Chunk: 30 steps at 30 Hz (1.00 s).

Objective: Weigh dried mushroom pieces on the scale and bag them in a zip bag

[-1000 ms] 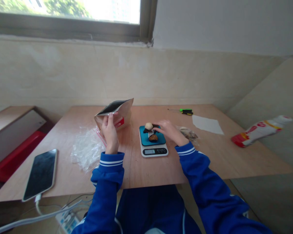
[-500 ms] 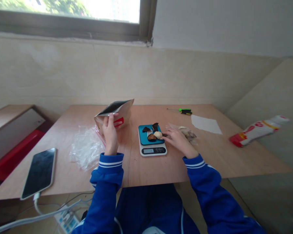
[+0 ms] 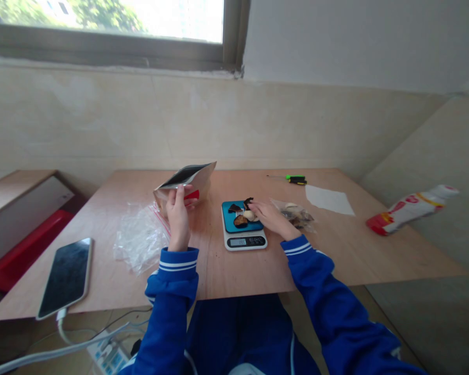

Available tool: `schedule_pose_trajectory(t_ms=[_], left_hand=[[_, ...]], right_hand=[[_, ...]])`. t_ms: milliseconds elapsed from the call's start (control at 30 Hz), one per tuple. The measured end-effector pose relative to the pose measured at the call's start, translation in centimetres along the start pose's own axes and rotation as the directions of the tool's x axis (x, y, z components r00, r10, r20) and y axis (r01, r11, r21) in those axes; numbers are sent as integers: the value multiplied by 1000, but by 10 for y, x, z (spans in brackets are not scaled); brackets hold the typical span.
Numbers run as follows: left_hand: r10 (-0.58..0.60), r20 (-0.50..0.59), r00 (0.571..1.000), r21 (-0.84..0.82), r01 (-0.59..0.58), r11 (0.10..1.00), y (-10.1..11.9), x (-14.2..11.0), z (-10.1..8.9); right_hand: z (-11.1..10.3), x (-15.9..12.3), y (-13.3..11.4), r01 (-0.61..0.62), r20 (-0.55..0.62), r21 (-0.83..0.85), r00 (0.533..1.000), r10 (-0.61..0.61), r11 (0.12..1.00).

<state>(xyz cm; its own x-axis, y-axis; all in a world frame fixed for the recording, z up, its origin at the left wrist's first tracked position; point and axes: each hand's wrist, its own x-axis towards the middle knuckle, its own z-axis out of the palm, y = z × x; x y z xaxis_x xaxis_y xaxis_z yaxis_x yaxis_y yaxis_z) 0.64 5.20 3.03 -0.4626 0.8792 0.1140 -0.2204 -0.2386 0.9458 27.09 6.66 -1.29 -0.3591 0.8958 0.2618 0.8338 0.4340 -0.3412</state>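
Note:
My left hand (image 3: pixel 179 216) grips the near side of a brown paper pouch (image 3: pixel 203 179) with a red mark; its dark mouth gapes upward. Between my hands stands a kitchen scale (image 3: pixel 245 243) with a blue top and a lit display. Dark, dried-looking pieces (image 3: pixel 234 208), a brown cut piece (image 3: pixel 241 222) and a pale rounded piece (image 3: pixel 250 215) lie on its top. My right hand (image 3: pixel 273 214) reaches over the scale's right edge, fingers together and bent down at the pale piece. Whatever lies under those fingertips is hidden.
Clear plastic bags (image 3: pixel 138 239) lie left of the scale, and a clear bag of dried pieces (image 3: pixel 297 214) lies right of it. Farther out are a phone (image 3: pixel 66 276) on a cable, screwdrivers (image 3: pixel 296 179), white paper (image 3: pixel 329 200) and a tilted bottle (image 3: pixel 410 209).
My right hand has moved left and slightly away from me, over the scale. The pale and brown pieces sit slightly farther left. My left hand keeps its grip on the pouch.

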Motion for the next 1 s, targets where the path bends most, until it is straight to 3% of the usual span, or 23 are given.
schedule_pose_trajectory(t_ms=[200, 267, 367, 467, 600, 667, 767, 1000], left_hand=[[2, 13, 1000, 2, -2, 1000, -1, 1, -1], [4, 13, 1000, 5, -5, 1000, -2, 0, -2], [8, 18, 1000, 1, -8, 1000, -2, -2, -3], [8, 3, 1000, 2, -8, 1000, -3, -5, -1], [8, -30, 1000, 1, -8, 1000, -4, -11, 5], [22, -31, 999, 9, -22, 1000, -5, -14, 6], [59, -60, 996, 32, -57, 998, -8, -19, 3], [101, -71, 992, 96, -94, 991, -14, -33, -8]], right_hand=[[-5, 1, -11, 13, 91, -112, 996, -3, 994], [-12, 3, -15, 10, 65, -91, 998, -4, 996], [-26, 8, -26, 16, -128, 138, 992, 2, 990], [-44, 19, -50, 124, -279, 375, 960, -16, 919], [-62, 44, -92, 288, -168, 483, 957, -235, 827], [-63, 59, -111, 343, -69, 437, 935, -349, 832], [-60, 74, -130, 389, 63, 310, 902, -427, 868], [-66, 70, -160, 445, 175, -79, 887, -427, 892]])
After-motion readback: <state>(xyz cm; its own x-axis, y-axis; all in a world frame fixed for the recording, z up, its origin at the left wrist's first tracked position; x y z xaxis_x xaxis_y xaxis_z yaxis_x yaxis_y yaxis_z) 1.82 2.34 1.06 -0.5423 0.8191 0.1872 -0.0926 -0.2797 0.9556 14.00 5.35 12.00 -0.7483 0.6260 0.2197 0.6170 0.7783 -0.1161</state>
